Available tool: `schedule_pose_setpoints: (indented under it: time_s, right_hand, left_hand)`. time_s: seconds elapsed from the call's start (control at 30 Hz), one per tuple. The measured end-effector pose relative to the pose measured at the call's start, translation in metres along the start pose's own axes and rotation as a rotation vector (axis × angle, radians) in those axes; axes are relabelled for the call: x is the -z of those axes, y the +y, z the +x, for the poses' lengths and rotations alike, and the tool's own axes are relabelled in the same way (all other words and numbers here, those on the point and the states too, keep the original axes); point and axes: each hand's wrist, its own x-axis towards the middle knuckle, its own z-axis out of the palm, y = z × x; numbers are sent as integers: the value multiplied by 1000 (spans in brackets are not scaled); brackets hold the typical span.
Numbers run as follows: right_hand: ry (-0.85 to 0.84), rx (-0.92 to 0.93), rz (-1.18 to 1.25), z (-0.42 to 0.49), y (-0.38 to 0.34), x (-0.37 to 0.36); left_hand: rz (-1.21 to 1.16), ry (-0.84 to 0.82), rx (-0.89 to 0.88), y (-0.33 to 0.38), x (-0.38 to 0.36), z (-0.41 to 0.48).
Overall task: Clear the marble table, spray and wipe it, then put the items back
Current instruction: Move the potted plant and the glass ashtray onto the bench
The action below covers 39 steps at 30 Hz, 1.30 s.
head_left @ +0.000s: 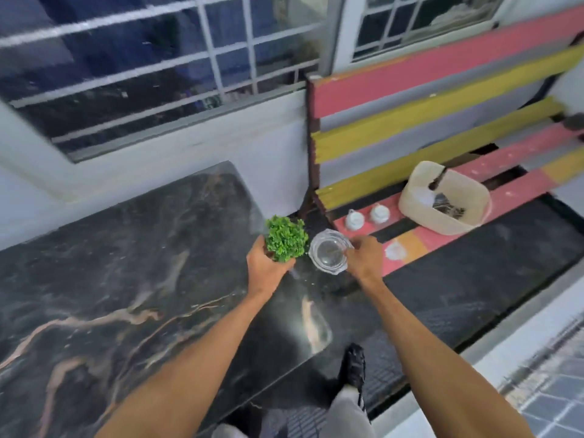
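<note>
Gripping green plant (286, 238) in left hand (267, 270), pinching rim of glass jar (327, 256) in right hand (363, 257); held side by side, marble table (110, 279) beneath left forearm.

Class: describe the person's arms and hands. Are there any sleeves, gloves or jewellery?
The left arm and right arm are bare to the frame edge: no sleeves. The left hand and right hand wear no gloves; no watch, band or ring shows.
</note>
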Motion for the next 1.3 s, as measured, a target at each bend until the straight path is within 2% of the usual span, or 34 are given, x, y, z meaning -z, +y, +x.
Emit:
schedule_pose_setpoints:
  time_s: [0.2,0.47,0.67,0.87,1.07,1.3]
  right_hand:
    - [94,-235,40,93,142,81]
    - [83,-383,88,195,290,58]
    - [70,-381,107,251,347,15]
    - [51,-360,149,286,370,-18]
    - [10,-352,114,290,379,-30]
    - [-93,-327,54,276,365,-5]
  left_hand:
    - [-3,-107,106,0,-187,-12]
    - [-5,-163,257,-73,-347,6]
    - [25,-162,289,-129,-401,24]
    - [33,-120,262,-156,-426,37]
    - [85,-137,234,-170,-428,42]
    - [108,-250,265,-153,-410,44]
